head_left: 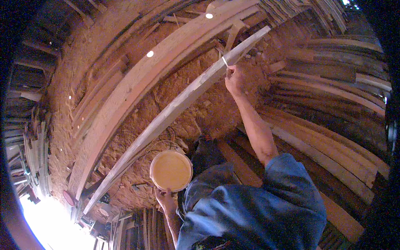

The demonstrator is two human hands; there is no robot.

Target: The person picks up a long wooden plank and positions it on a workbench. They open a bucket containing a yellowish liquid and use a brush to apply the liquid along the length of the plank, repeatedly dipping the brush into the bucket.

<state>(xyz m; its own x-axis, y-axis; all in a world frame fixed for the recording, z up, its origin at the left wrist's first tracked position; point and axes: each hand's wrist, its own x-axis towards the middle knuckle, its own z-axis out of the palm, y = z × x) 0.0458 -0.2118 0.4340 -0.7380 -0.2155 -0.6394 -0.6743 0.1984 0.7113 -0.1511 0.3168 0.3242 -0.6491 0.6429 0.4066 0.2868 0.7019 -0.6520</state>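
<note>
My right hand (234, 79) reaches out and is closed on a slim white strip (225, 61). The strip lies against the side of a long pale wooden beam (183, 100) that slants across the view; whether it is a brush or a stick I cannot tell. In my left hand (166, 199) is a round tub (171, 170) with a pale rim, held by its near edge with the thumb on the rim. Its round face is yellow-orange, either contents or a lid. The tub is near my body, to the right of the beam's lower half.
A wide thick plank (125, 93) runs beyond the beam, roughly alongside it. Stacked boards (329, 146) fill the right side, close to my right arm. Reddish-brown rough ground (166, 79) shows between the timbers. Bright light (54, 221) comes in at the lower left.
</note>
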